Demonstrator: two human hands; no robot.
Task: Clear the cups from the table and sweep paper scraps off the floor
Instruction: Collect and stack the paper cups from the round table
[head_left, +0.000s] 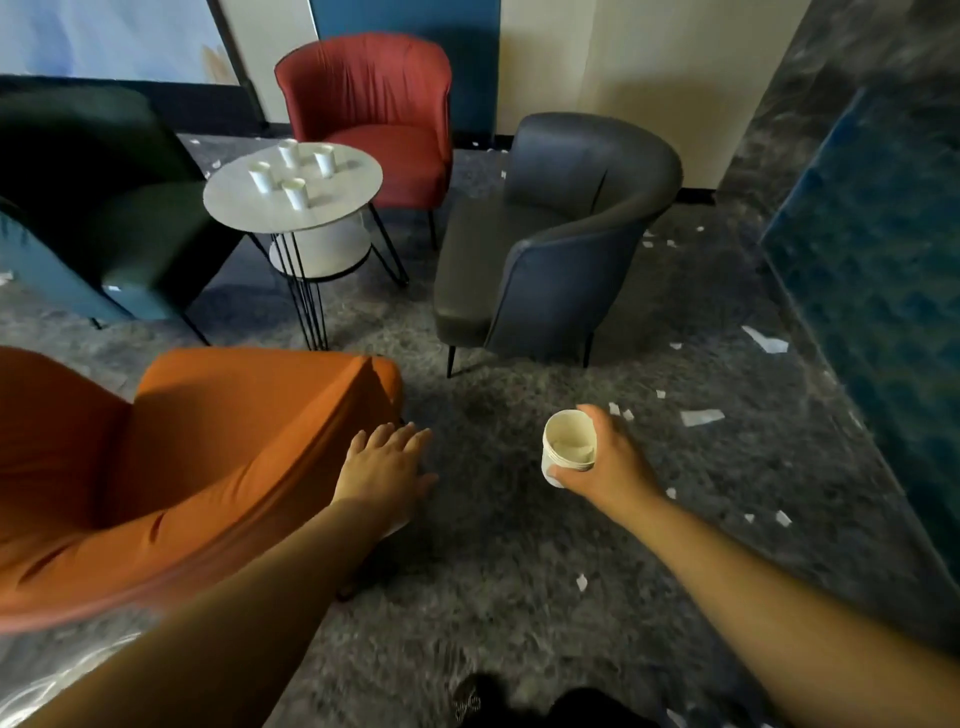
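Note:
My right hand (608, 462) grips a stack of white paper cups (567, 444), its mouth turned toward me, over the grey carpet. My left hand (384, 465) is stretched out flat with straight fingers beside the arm of the orange chair (208, 457); it holds nothing. Further off, a round grey table (343, 200) carries several upright white paper cups (294, 193). White paper scraps (701, 417) lie scattered on the carpet, mostly to the right of my right hand and along the wall.
A dark grey armchair (545, 249) stands right of the table, a red one (374, 104) behind it and a dark green one (93, 208) to its left. The table has thin black wire legs and a lower shelf (322, 254). A blue-green marbled wall (883, 260) runs along the right.

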